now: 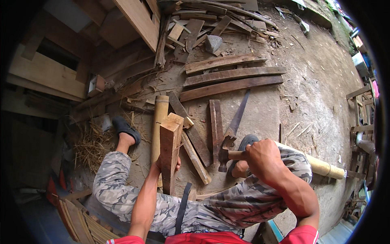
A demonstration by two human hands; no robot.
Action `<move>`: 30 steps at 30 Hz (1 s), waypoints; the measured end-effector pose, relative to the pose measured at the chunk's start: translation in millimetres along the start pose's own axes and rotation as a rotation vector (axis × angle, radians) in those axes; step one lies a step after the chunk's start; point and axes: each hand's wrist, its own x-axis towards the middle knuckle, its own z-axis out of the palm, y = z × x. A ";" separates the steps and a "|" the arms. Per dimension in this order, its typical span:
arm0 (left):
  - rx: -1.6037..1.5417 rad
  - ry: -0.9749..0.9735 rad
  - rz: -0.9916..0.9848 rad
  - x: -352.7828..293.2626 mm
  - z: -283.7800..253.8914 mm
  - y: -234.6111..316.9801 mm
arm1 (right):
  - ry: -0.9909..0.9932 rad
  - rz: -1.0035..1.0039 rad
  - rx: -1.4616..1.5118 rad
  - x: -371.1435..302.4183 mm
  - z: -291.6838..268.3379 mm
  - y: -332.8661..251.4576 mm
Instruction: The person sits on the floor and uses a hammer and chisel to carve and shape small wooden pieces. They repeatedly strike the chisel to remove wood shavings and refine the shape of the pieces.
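My left hand (156,166) is wrapped around a thick squared wooden block (171,148), which stands up in front of me between my legs. Its fingertips show along the block's right side, while the palm is hidden. In my right hand (263,159) is a hammer (224,157), gripped by its wooden handle above my right thigh. The hammer's dark head points left, apart from the block. A handsaw (237,116) lies on the ground beyond the hammer, its blade pointing away. Just left of the block is a bamboo pole (159,122).
Several rough planks (235,78) lie side by side farther out, with a scrap-wood pile (219,20) and a grey stone (213,43) behind. Shorter wooden pieces (215,130) lie nearer. A second bamboo pole (325,166) extends right. Straw (91,142) is heaped by my left foot.
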 end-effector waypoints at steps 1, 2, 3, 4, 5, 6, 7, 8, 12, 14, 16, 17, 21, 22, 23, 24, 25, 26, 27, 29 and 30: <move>-0.007 0.005 -0.016 -2.1 0.5 -0.2 | -0.001 0.003 0.003 -0.6 1.1 0.2; -0.014 0.010 -0.032 -4.4 1.1 -0.7 | -0.010 0.012 0.003 -1.3 2.1 1.0; -0.021 0.016 -0.047 -5.6 1.9 -1.2 | -0.020 0.022 0.003 -1.9 2.9 2.3; -0.045 0.024 -0.030 -6.4 2.6 -2.3 | -0.036 0.037 0.016 -1.2 2.0 2.9; -0.068 0.032 -0.013 -6.6 3.4 -3.5 | -0.052 0.053 0.029 -0.8 1.8 3.5; -0.092 0.041 0.005 -6.8 4.2 -4.7 | -0.075 0.077 0.055 0.3 -0.7 4.3; -0.038 0.037 0.008 -4.5 9.4 -0.4 | -0.099 0.107 0.079 0.5 -2.4 5.5; 0.016 0.033 0.011 -3.0 15.0 5.4 | -0.060 0.112 0.067 0.2 -0.6 6.7; -0.023 0.022 0.031 -4.8 17.5 7.1 | 0.068 0.123 0.042 4.1 7.2 11.3; 0.057 0.054 0.101 -3.2 27.4 6.5 | 0.116 0.149 0.051 5.7 9.5 14.0; 0.035 0.068 0.122 -2.7 36.1 7.6 | 0.174 0.175 0.071 6.7 11.2 15.8; -0.028 0.065 0.107 -2.7 40.1 9.2 | 0.193 0.210 0.114 6.9 9.6 15.0; -0.093 0.321 0.089 -5.4 33.7 -12.7 | 0.276 0.318 0.263 12.6 2.2 11.7; -0.008 0.371 0.115 -5.9 30.7 -20.0 | 0.297 0.338 0.295 15.0 0.3 11.4; 0.077 0.421 0.140 -6.0 27.9 -27.3 | 0.319 0.347 0.311 16.3 -3.2 10.7; 0.162 0.471 0.165 -5.8 24.8 -34.0 | 0.340 0.356 0.327 17.1 -7.7 9.9; 0.224 0.501 0.184 -0.7 31.9 -31.1 | 0.358 0.378 0.340 17.2 -11.1 11.5; 0.288 0.539 0.201 1.5 40.1 -26.8 | 0.365 0.388 0.340 16.7 -14.1 12.3; 0.332 0.551 0.213 6.6 70.8 -5.6 | 0.369 0.417 0.339 13.2 -15.4 16.5; 0.364 0.650 0.235 3.7 79.9 0.4 | 0.380 0.414 0.327 14.5 -18.8 17.5; 0.353 0.711 0.240 7.9 61.4 -8.7 | 0.384 0.407 0.312 16.1 -19.1 19.0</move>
